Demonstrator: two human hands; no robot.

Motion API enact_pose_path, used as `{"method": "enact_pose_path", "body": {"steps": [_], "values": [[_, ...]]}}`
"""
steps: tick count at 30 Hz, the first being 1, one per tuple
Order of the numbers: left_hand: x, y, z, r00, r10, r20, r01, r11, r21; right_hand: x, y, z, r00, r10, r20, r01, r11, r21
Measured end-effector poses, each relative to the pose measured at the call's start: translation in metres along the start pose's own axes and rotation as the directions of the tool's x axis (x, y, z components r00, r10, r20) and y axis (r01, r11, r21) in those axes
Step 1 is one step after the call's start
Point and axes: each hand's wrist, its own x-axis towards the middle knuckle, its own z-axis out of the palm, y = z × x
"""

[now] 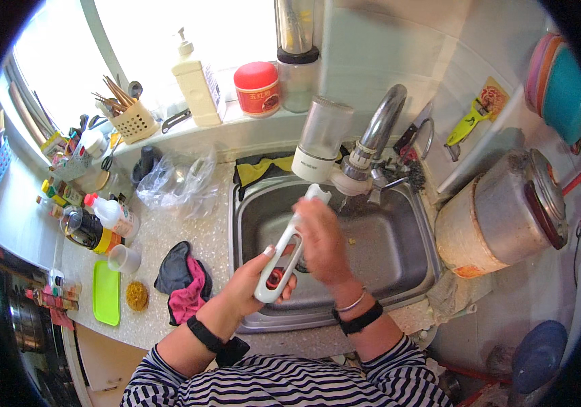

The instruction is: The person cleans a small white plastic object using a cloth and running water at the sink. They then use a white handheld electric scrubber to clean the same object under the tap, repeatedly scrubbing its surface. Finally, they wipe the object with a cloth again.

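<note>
Over the steel sink [382, 254], my left hand [257, 280] grips the lower end of a long white plastic tool [271, 274] with an oval opening, through which a round red part shows. My right hand [321, 239] lies against the tool's upper shaft, blurred; whether its fingers close around the shaft cannot be told. The tool's notched tip points up towards the faucet [382, 117]. A white water filter with a clear cylinder [321, 132] is fitted at the faucet's outlet, just above the tool. A little water seems to run below the outlet.
Left of the sink lie a black and pink cloth [189, 285], a yellow scouring ball [137, 296], a green tray [106, 293], a clear plastic bag [181, 183] and several bottles. A large metal pot [504, 213] stands at the right. A pump bottle [196, 86] and red-lidded jar [257, 89] stand on the sill.
</note>
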Motion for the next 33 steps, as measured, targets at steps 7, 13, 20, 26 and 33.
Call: {"method": "enact_pose_path", "body": {"steps": [7, 13, 20, 26, 33], "values": [[-0.009, -0.007, 0.009, 0.985, 0.017, 0.171, -0.048, 0.983, 0.175, 0.016, 0.041, -0.005, 0.952, 0.305, 0.027, -0.303, 0.928, 0.214], [0.009, -0.005, 0.010, 0.995, -0.023, 0.100, 0.011, 0.993, 0.114, 0.013, 0.034, 0.019, 0.558, 0.703, 0.442, -0.399, -0.240, 0.885], [0.042, -0.010, -0.007, 0.989, 0.117, -0.085, -0.090, 0.957, 0.276, -0.018, -0.011, 0.031, 0.608, 0.580, 0.543, -0.656, -0.018, 0.754], [0.055, -0.022, -0.004, 0.964, 0.190, -0.184, -0.137, 0.954, 0.267, -0.013, -0.005, 0.035, 0.730, 0.623, 0.280, -0.578, 0.345, 0.739], [0.037, -0.031, 0.023, 0.900, 0.434, -0.036, -0.365, 0.796, 0.484, -0.013, 0.013, 0.032, 0.650, 0.685, 0.329, -0.662, 0.299, 0.687]]}}
